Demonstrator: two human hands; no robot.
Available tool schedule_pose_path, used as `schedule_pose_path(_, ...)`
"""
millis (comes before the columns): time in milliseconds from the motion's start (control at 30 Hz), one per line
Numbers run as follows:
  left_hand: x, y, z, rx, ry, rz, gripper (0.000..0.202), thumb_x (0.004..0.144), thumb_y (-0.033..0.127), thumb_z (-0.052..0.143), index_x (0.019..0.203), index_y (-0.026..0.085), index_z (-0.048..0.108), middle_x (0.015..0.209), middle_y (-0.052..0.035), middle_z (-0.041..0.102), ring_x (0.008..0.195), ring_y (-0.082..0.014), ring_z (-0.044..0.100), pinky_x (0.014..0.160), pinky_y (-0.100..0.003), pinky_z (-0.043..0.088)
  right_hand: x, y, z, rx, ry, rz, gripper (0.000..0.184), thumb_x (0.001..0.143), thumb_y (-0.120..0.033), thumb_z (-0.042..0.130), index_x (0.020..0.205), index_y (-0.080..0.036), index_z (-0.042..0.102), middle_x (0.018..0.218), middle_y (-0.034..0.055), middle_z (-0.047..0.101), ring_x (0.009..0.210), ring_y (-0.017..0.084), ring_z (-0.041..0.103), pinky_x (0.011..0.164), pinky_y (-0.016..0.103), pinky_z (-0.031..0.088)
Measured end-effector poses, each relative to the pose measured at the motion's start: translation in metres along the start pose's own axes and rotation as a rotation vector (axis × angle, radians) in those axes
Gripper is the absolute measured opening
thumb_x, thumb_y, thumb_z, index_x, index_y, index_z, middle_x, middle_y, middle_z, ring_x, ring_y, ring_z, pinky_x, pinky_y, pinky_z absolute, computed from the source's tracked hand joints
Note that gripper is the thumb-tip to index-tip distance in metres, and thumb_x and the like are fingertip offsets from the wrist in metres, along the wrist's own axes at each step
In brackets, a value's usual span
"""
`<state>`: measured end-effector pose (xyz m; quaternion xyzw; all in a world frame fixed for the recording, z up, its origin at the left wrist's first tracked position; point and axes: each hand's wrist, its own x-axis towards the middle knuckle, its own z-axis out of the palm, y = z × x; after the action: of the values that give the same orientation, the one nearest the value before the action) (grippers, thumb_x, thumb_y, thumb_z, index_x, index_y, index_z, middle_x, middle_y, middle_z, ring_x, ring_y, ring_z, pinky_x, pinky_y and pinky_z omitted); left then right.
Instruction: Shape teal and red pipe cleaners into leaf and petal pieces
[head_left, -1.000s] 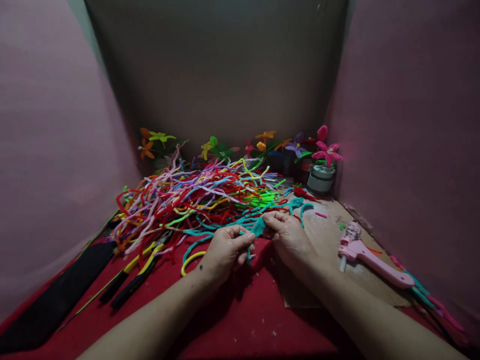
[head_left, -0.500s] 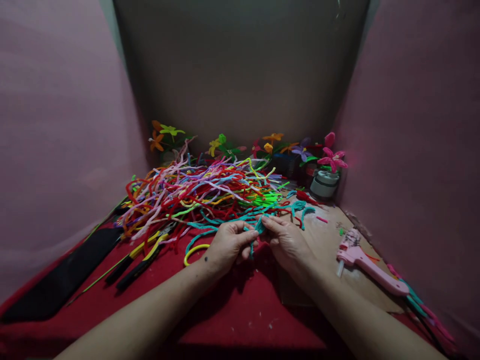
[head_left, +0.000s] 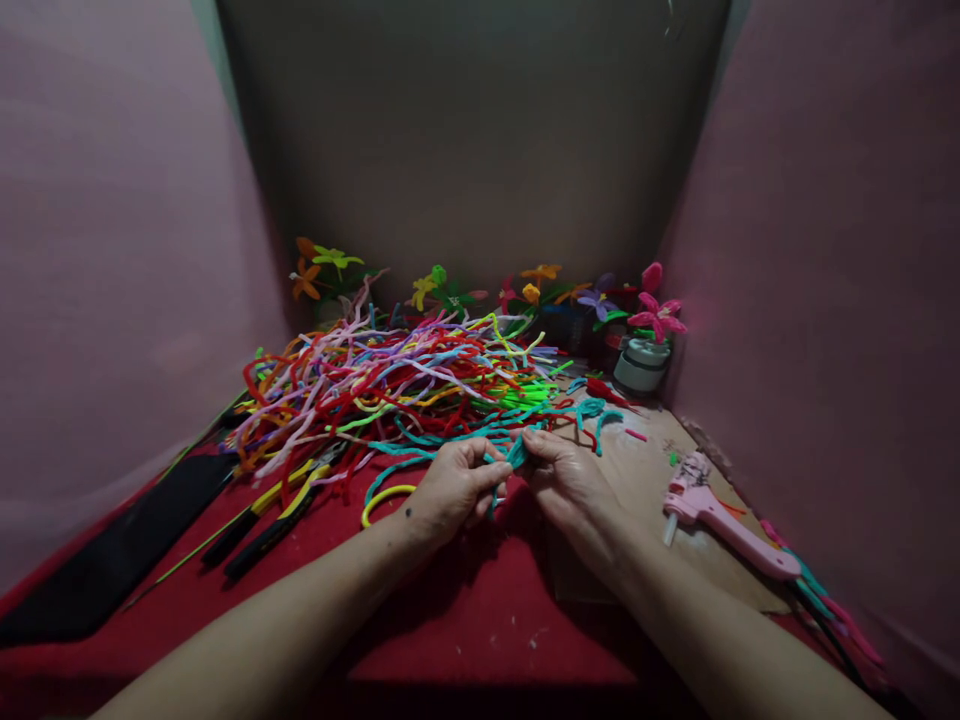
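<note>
Between my two hands is a teal pipe cleaner, bent into a small looped shape. My left hand pinches its left side, and a short teal end hangs below those fingers. My right hand grips the right side between thumb and fingers. The fingertips of both hands nearly meet. Just beyond them spreads a heap of colourful pipe cleaners, with teal strands along its near edge. Bent teal pieces lie on the cardboard past my right hand.
A pink glue gun rests on cardboard at right. Yellow-and-black pliers and a yellow ring-shaped handle lie left of my hands. Several pipe-cleaner flowers stand at the back. A black flat object lies far left.
The view has shifted slightly, so the scene sits a little further left. Both hands keep their pinch on the teal pipe cleaner, with only small finger movement.
</note>
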<state>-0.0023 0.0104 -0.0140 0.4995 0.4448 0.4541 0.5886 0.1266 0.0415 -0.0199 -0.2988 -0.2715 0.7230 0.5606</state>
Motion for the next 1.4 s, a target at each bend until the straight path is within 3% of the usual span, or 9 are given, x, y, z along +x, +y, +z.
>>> schedule_pose_path(200, 0.004, -0.005, -0.008, 0.014, -0.037, 0.057, 0.022, 0.072, 0.035, 0.059, 0.070, 0.014, 0.051, 0.045, 0.0037, 0.051, 0.027, -0.0033, 0.032, 0.029, -0.016, 0.024, 0.000, 0.000, -0.003, -0.081, -0.144, 0.011, 0.013, 0.059, -0.026, 0.071, 0.059, -0.016, 0.064, 0.057, -0.0006, 0.059, 0.054, 0.010, 0.048, 0.053, 0.023, 0.036)
schedule_pose_path(533, 0.001, -0.001, -0.004, 0.096, 0.025, 0.040, 0.022, 0.071, 0.035, 0.059, 0.067, 0.015, 0.053, 0.035, 0.0061, 0.047, 0.026, -0.0041, 0.031, 0.031, -0.016, 0.023, -0.002, 0.002, -0.001, -0.103, -0.017, -0.053, 0.017, 0.053, -0.025, 0.072, 0.049, -0.016, 0.058, 0.047, -0.0019, 0.053, 0.045, 0.009, 0.042, 0.046, 0.023, 0.030)
schedule_pose_path(767, 0.001, -0.002, -0.006, 0.082, 0.017, 0.039, 0.025, 0.072, 0.037, 0.060, 0.063, 0.014, 0.053, 0.034, 0.0061, 0.044, 0.027, -0.0037, 0.032, 0.030, -0.015, 0.023, -0.010, 0.002, 0.003, -0.193, -0.140, -0.043, 0.022, 0.059, -0.032, 0.071, 0.055, -0.014, 0.059, 0.051, -0.0019, 0.053, 0.047, 0.008, 0.044, 0.049, 0.023, 0.035)
schedule_pose_path(1033, 0.002, -0.004, -0.007, 0.094, 0.019, 0.026, 0.025, 0.070, 0.038, 0.061, 0.067, 0.014, 0.055, 0.038, 0.0053, 0.048, 0.026, -0.0037, 0.032, 0.029, -0.016, 0.023, -0.014, 0.005, 0.000, -0.379, -0.145, -0.133, 0.012, 0.064, -0.024, 0.066, 0.071, -0.014, 0.064, 0.059, -0.0013, 0.057, 0.052, 0.009, 0.049, 0.052, 0.023, 0.038)
schedule_pose_path(1133, 0.003, -0.004, -0.008, 0.072, 0.021, 0.049, 0.025, 0.070, 0.038, 0.061, 0.072, 0.014, 0.055, 0.040, 0.0051, 0.049, 0.027, -0.0040, 0.033, 0.029, -0.016, 0.024, -0.016, 0.000, 0.001, -0.357, -0.197, -0.078, 0.010, 0.064, -0.022, 0.063, 0.070, -0.014, 0.063, 0.058, -0.0014, 0.057, 0.049, 0.008, 0.048, 0.050, 0.022, 0.037)
schedule_pose_path(1267, 0.004, -0.003, -0.008, 0.098, 0.022, 0.068, 0.024, 0.070, 0.037, 0.061, 0.070, 0.014, 0.054, 0.038, 0.0059, 0.047, 0.028, -0.0039, 0.034, 0.031, -0.015, 0.024, -0.018, -0.003, 0.004, -0.347, -0.163, -0.075, 0.004, 0.059, -0.014, 0.061, 0.063, -0.015, 0.061, 0.055, -0.0028, 0.055, 0.048, 0.008, 0.046, 0.048, 0.021, 0.036)
schedule_pose_path(1400, 0.002, 0.000, -0.004, 0.143, 0.061, 0.058, 0.022, 0.070, 0.036, 0.062, 0.071, 0.015, 0.053, 0.037, 0.0060, 0.048, 0.029, -0.0049, 0.035, 0.032, -0.016, 0.025, -0.016, 0.002, 0.004, -0.327, -0.155, -0.086, 0.012, 0.056, -0.012, 0.056, 0.067, -0.016, 0.061, 0.056, -0.0033, 0.056, 0.048, 0.009, 0.046, 0.048, 0.022, 0.036)
